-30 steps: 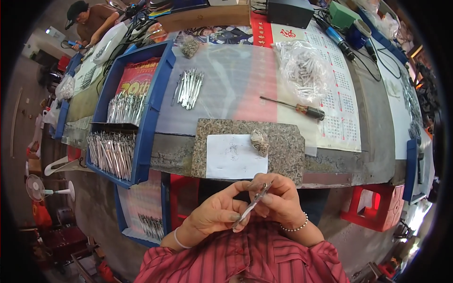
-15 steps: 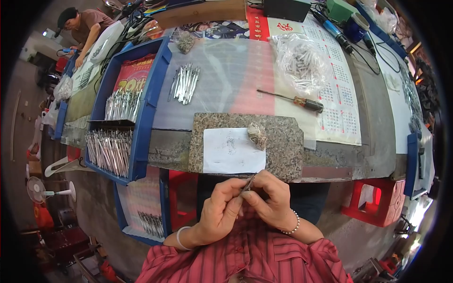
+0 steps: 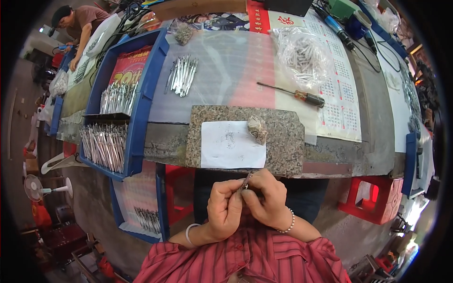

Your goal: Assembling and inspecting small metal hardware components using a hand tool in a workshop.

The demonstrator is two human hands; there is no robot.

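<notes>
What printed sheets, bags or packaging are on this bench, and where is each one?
Calendar sheet: right of the granite slab, white with grids, red top.
Clear plastic bag: far centre-right, holding small metal parts.
Red printed sheet: lining the blue tray at left.
White paper: on the slab, smudged.

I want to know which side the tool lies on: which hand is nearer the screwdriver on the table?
Right. The right hand is below the screwdriver, a little to its left; the left hand sits further left. Both are held together off the table's near edge.
</notes>
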